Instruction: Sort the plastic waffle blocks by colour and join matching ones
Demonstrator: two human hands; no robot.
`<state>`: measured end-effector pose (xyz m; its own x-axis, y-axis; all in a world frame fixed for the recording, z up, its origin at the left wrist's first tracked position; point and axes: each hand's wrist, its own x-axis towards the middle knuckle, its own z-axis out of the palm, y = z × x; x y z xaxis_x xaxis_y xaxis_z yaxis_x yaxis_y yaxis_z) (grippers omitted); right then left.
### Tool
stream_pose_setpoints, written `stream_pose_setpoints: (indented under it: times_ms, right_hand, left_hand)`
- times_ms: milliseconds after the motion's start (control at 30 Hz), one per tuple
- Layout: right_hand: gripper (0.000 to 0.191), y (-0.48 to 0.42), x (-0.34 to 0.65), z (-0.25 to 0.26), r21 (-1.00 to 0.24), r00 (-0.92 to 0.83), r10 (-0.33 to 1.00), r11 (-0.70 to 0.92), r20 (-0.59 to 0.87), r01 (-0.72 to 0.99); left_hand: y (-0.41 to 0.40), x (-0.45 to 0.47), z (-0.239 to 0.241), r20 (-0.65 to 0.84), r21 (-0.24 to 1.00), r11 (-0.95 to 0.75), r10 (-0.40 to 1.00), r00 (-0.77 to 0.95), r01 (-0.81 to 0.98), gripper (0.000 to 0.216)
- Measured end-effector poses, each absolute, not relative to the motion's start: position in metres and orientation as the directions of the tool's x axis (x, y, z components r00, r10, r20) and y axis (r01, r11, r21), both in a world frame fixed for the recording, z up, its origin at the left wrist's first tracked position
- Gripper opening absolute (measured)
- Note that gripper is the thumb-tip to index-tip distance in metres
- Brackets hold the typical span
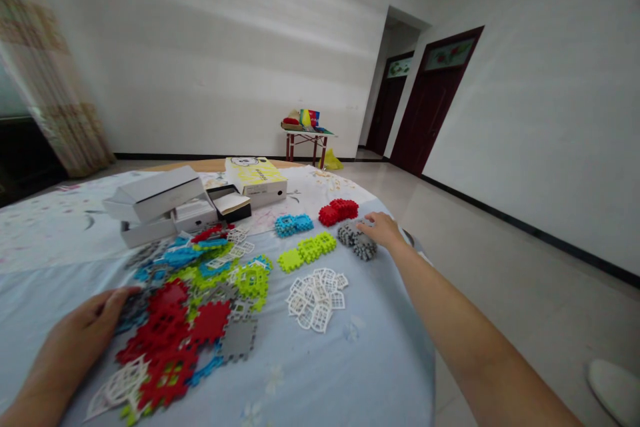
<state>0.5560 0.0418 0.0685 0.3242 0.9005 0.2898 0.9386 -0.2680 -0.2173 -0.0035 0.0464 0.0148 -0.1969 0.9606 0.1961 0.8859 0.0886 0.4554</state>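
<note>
My right hand point(383, 229) reaches far across the table and rests its fingers on a small stack of grey plastic tiles point(356, 241). Sorted stacks lie beside it: red tiles point(339, 211), blue tiles point(293, 224), lime green tiles point(307, 250) and white lattice tiles point(316, 293). My left hand point(85, 335) lies flat at the near left, its fingertips touching the edge of a mixed heap of tiles point(193, 310) in red, green, blue, grey and white. Neither hand has lifted anything.
The table point(350, 360) wears a pale blue flowered cloth. White boxes point(157, 203), a small dark box point(230, 203) and a yellow box point(256, 179) stand at the back. A small table with coloured items point(306, 127) stands by the far wall. Dark doors point(430, 100) are at right.
</note>
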Motion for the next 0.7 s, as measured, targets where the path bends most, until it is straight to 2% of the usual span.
stream_pose_setpoints:
  times_ms: [133,233,400,700]
  right_hand:
    - [0.057,0.039,0.539,0.07,-0.105,0.293,0.92,-0.274,0.262,0.956]
    - [0.05,0.041,0.535,0.069,-0.077,0.289,0.932,-0.278,0.217,0.957]
    - [0.047,0.045,0.533,0.068,-0.132,0.302,0.933,-0.28,0.194,0.951]
    - [0.045,0.043,0.514,0.075,-0.188,0.254,0.911,-0.2,0.325,0.961]
  left_hand:
    - [0.045,-0.001,0.018,0.185,0.475,0.086,0.963,-0.195,0.876,0.048]
    - [0.042,0.002,0.021,0.175,0.478,0.083,0.966,-0.188,0.875,0.048]
    - [0.039,0.003,0.024,0.206,0.497,0.045,0.964,-0.169,0.867,0.045]
    - [0.039,0.005,0.023,0.189,0.511,0.048,0.968,-0.166,0.858,0.044]
